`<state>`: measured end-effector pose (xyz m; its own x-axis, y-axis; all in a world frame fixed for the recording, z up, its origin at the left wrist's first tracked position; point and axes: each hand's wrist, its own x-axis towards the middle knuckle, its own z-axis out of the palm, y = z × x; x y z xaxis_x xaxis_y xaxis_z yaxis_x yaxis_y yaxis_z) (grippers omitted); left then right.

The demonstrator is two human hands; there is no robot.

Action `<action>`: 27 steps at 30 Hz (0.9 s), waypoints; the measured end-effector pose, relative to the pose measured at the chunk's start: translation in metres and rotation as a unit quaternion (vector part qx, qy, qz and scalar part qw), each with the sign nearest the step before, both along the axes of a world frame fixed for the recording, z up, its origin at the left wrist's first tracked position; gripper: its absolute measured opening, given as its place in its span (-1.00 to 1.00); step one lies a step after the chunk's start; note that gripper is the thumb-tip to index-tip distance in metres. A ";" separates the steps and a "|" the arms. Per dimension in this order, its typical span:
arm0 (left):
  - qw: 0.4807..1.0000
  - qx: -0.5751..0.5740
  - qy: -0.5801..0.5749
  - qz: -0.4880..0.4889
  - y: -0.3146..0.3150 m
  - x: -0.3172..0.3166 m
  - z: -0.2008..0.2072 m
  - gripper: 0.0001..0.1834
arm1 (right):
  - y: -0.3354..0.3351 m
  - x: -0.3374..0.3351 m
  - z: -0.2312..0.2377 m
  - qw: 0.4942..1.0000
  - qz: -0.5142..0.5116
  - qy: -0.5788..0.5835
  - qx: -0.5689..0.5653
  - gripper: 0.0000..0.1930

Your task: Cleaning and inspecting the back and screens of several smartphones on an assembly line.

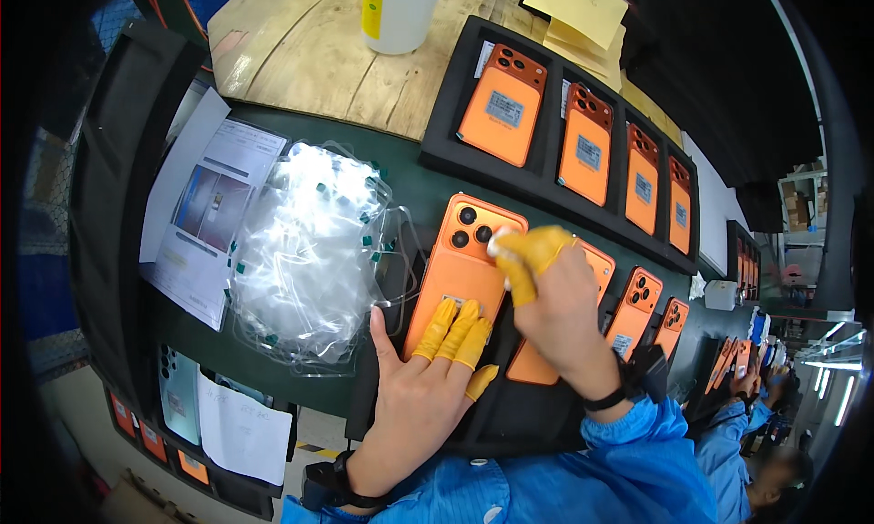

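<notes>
Right fingers (546,246) pinched on a white wad (495,243), left fingers (452,333) spread flat on an orange phone (458,274)

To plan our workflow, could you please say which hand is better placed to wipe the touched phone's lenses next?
Probably the right hand: it pinches a white wad beside the lenses, while the left hand rests on the orange phone below them.

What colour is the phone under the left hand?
The phone is orange, seen best in the head view.
</notes>
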<state>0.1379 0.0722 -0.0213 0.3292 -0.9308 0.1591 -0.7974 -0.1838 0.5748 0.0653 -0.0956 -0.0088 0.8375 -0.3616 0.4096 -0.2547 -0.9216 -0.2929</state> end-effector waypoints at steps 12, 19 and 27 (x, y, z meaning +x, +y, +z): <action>1.000 0.015 -0.002 -0.008 0.000 -0.001 0.003 -0.52 | -0.026 0.008 0.013 0.999 -0.033 0.005 0.009 -0.74; 1.000 0.019 -0.009 0.000 0.003 -0.002 -0.002 -0.54 | -0.014 0.053 0.013 0.997 0.072 0.003 0.003 -0.78; 1.000 -0.023 -0.006 0.019 0.001 -0.003 -0.005 -0.69 | -0.002 0.019 0.013 0.985 0.145 0.094 -0.026 -0.69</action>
<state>0.1346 0.0727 -0.0259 0.3622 -0.9092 0.2052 -0.7973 -0.1882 0.5735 0.0840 -0.0973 0.0038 0.9655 -0.0785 0.2483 -0.0238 -0.9761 -0.2161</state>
